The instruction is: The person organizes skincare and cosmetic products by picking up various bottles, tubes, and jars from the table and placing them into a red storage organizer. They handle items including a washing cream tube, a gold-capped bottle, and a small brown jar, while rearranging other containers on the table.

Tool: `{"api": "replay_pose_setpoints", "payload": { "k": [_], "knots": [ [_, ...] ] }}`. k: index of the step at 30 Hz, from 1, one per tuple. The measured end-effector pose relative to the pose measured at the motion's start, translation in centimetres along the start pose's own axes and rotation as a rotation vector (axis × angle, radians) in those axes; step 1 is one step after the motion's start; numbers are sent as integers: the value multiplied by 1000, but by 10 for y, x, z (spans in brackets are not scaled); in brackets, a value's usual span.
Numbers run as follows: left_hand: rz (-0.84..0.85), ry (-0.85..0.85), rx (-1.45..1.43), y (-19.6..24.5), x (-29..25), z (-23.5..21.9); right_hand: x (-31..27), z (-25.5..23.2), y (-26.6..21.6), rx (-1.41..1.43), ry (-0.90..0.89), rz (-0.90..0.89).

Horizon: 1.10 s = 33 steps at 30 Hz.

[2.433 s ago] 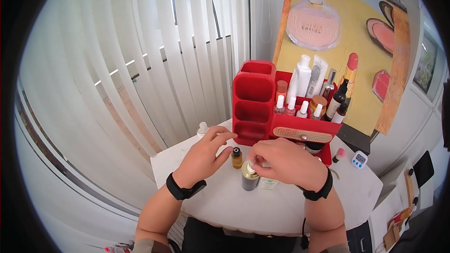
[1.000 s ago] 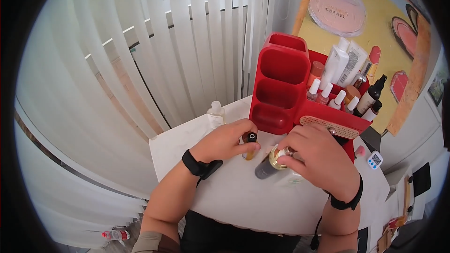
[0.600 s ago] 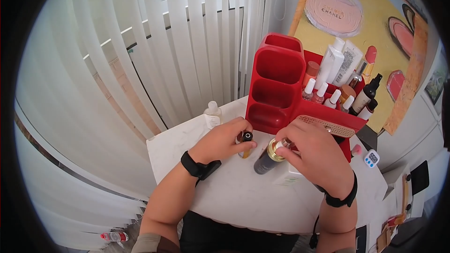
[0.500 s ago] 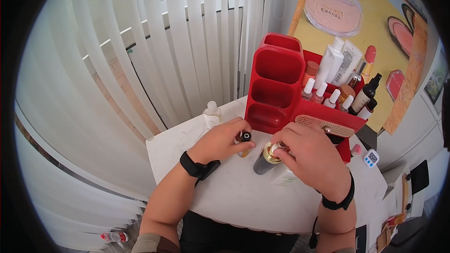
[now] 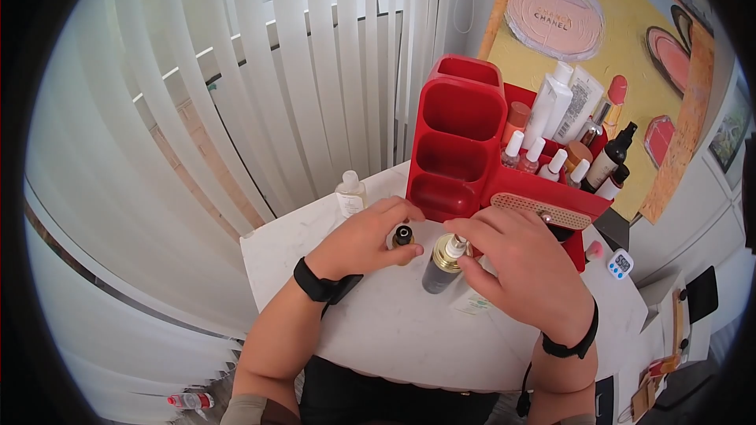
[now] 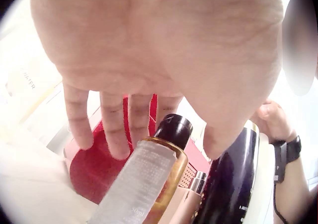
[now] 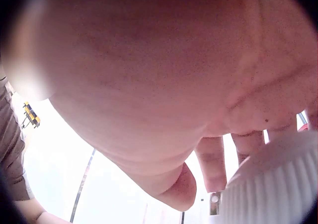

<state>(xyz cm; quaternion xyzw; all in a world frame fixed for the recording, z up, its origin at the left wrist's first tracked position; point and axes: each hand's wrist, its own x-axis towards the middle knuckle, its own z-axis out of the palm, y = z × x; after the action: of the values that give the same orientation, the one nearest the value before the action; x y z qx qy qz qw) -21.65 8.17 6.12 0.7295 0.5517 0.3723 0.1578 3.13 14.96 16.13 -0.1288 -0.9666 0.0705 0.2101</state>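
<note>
A small amber bottle (image 5: 402,238) with a black cap stands on the white table, my left hand (image 5: 364,238) curving loosely around it. In the left wrist view, that hand's fingers (image 6: 113,134) are straight and spaced apart behind the labelled amber bottle (image 6: 141,184). To the right stands a dark pump bottle (image 5: 441,277) with a gold collar. My right hand (image 5: 529,264) hovers at its top, thumb and index finger parted on either side of the pump head. Under the right palm, the right wrist view shows a white ridged cap (image 7: 278,189).
Behind the hands stands a red organizer (image 5: 457,118) holding nail polishes, a white bottle (image 5: 549,102) and a black spray bottle (image 5: 613,153). A white bottle with green print (image 5: 475,303) is beside the pump bottle. Farther out are a clear bottle (image 5: 350,195) and a timer (image 5: 620,264).
My left hand came to the amber bottle, gripped it, then loosened its fingers. My right fingers, earlier closed on the pump bottle's top, have spread apart. The tilted pump bottle stands straighter.
</note>
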Motion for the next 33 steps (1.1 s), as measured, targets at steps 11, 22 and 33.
{"api": "replay_pose_setpoints", "payload": {
  "k": [11,22,33],
  "knots": [
    [214,87,96,49,3,16,-24,-38,17,104,-29,207],
    [130,280,-205,28,-8,12,-25,-35,30,188,-19,185],
    [346,915,-517,10,-14,-11,-20,-39,26,272,-54,217]
  ]
}}
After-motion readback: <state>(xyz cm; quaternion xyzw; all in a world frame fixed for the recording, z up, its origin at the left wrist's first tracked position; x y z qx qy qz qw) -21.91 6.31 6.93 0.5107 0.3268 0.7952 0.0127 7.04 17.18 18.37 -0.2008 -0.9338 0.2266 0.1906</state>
